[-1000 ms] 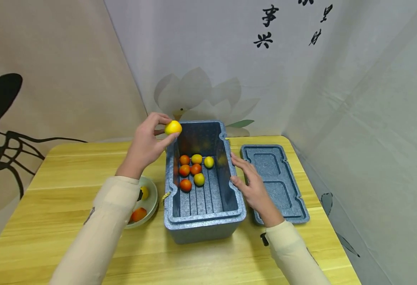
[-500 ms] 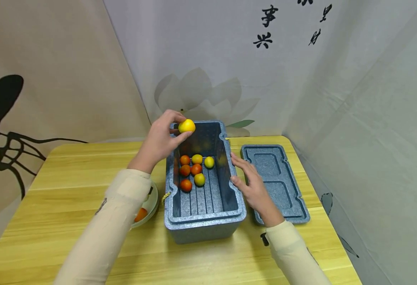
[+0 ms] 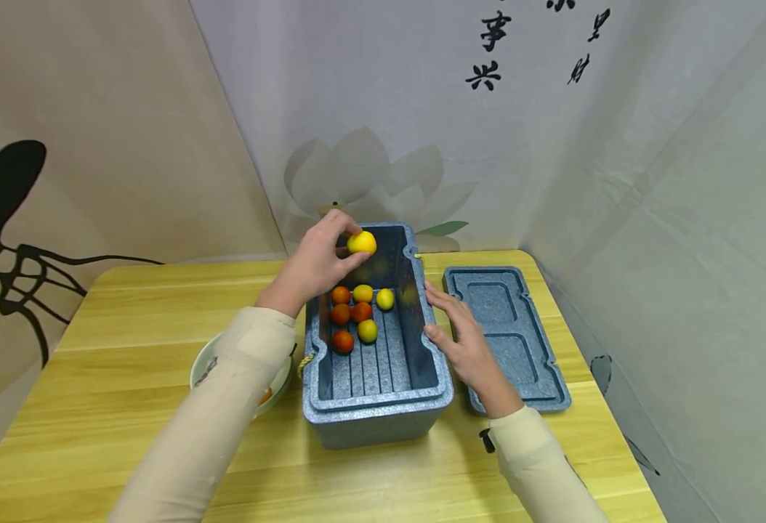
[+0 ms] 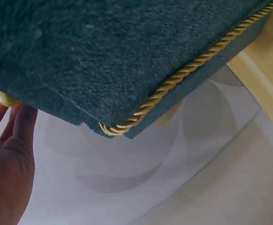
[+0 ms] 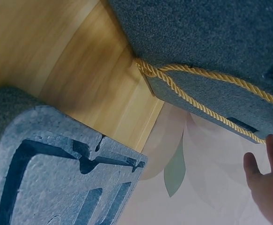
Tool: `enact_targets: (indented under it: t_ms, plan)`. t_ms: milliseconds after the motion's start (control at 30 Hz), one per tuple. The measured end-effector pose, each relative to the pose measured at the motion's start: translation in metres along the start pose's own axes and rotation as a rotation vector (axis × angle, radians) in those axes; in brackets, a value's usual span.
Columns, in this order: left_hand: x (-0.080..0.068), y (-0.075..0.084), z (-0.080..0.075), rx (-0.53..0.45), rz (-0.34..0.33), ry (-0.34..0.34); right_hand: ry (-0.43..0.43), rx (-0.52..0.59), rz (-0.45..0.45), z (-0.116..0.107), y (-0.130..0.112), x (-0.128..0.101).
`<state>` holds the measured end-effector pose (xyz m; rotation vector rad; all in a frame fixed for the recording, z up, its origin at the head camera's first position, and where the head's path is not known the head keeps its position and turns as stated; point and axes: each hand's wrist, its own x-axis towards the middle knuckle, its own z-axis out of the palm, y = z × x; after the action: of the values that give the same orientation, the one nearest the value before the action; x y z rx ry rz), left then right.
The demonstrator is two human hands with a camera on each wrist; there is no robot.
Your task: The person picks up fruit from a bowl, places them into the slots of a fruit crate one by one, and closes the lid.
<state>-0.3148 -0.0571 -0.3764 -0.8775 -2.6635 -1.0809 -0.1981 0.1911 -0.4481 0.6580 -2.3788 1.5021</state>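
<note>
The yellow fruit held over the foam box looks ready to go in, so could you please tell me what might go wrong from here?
1. The left hand pinches the yellow fruit high above the floor of the foam box; released from there, it may bruise or strike the fruits already inside.
2. The sleeve hangs over the bowl and could nudge it.
3. The right hand only rests on the box wall, so a bump may shift the box.

Bright even indoor light, soft shadows, wide-angle edge distortion, blurry wrist views
</note>
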Motion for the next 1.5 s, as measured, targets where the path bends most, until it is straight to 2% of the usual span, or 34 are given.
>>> enact_targets:
  t_ms: [367, 600, 833, 1267, 1500]
  plan:
    - [0.007, 0.006, 0.007, 0.022, -0.014, -0.081, 0.004, 0.007, -0.025, 0.000, 0.002, 0.000]
    - [0.010, 0.009, 0.012, 0.086, -0.024, -0.127, 0.003, 0.006, -0.016, 0.000, 0.002, 0.000]
    - [0.012, 0.010, 0.018, 0.102, -0.028, -0.167, 0.004, 0.006, 0.003, 0.000, 0.001, -0.001]
    - [0.014, 0.009, 0.020, 0.125, -0.034, -0.184, 0.009, -0.007, -0.002, -0.001, -0.001, 0.002]
    - [0.014, 0.008, 0.021, 0.114, -0.046, -0.216, 0.003, -0.004, -0.018, -0.001, 0.001, 0.001]
